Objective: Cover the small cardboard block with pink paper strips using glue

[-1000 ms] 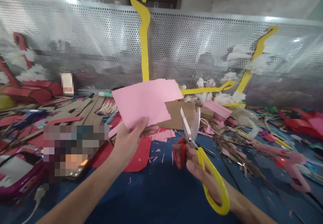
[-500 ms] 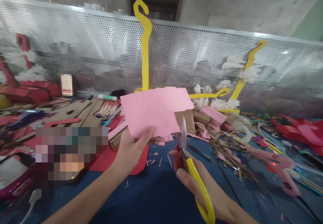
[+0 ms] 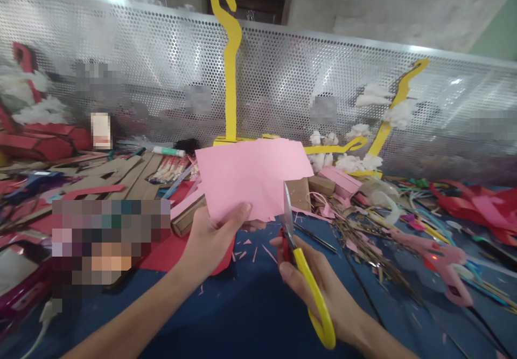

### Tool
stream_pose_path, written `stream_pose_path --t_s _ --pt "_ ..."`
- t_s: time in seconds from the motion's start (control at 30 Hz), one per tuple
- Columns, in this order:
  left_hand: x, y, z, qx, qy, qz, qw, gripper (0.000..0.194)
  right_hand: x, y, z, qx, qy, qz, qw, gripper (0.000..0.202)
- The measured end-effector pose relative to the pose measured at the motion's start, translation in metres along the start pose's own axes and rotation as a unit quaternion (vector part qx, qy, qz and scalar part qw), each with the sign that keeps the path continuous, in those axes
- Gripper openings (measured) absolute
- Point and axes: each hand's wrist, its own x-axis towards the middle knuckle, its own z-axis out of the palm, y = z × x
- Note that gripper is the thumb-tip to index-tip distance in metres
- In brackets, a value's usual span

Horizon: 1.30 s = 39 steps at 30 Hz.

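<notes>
A sheet of pink paper [image 3: 246, 175] with a notch cut from its lower right is pinched in my left hand [image 3: 222, 232], thumb on the near face and fingers behind. My right hand [image 3: 313, 273] grips scissors [image 3: 305, 273] with yellow and red on their handles. The blades point up, right at the paper's lower right edge beside the notch; whether they touch it I cannot tell. Behind the sheet stands a yellow hook-topped piece [image 3: 231, 78] on a yellow base. Small pink clippings [image 3: 254, 254] lie on the blue table [image 3: 226, 316] beneath.
To the right lie a pink glue gun [image 3: 436, 259] with a lit red light and a heap of thin brown sticks [image 3: 375, 251]. Brown cardboard strips [image 3: 121, 178] and red paper [image 3: 169, 254] cover the left. A perforated metal panel [image 3: 274, 78] rises behind.
The scissors have shifted slightly left and up, bringing the blades closer to the paper's cut edge. My left hand keeps its hold on the sheet. The whole view has moved a little.
</notes>
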Motion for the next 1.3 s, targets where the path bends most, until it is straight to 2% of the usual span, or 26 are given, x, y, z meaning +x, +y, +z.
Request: stream_pose_path --t_s 0.13,0.47,0.87,1.0,1.17,1.3 --pt "-0.001 -0.001 0.000 0.007 0.001 -0.002 1.000 0.025 0.001 -0.001 0.002 0.019 0.007 0.012 1.000 0.047" --pt "-0.001 0.002 0.000 0.025 0.021 0.003 0.999 0.027 0.004 0.000 0.002 -0.013 -0.003 0.011 1.000 0.047" --pt "0.001 -0.002 0.001 0.004 0.047 -0.019 0.999 0.030 0.007 0.006 0.005 -0.001 0.001 -0.011 1.000 0.039" --pt "0.001 -0.003 0.000 0.001 0.047 -0.010 0.999 0.028 0.010 0.002 0.008 0.022 0.016 0.018 0.999 0.039" --pt "0.002 -0.003 0.000 0.000 0.042 -0.010 0.999 0.029 0.013 -0.003 0.012 0.104 0.030 0.070 0.992 0.046" --pt "0.002 -0.003 0.001 -0.001 0.044 -0.012 0.999 0.031 0.015 -0.003 0.014 0.126 0.034 0.080 0.988 0.048"
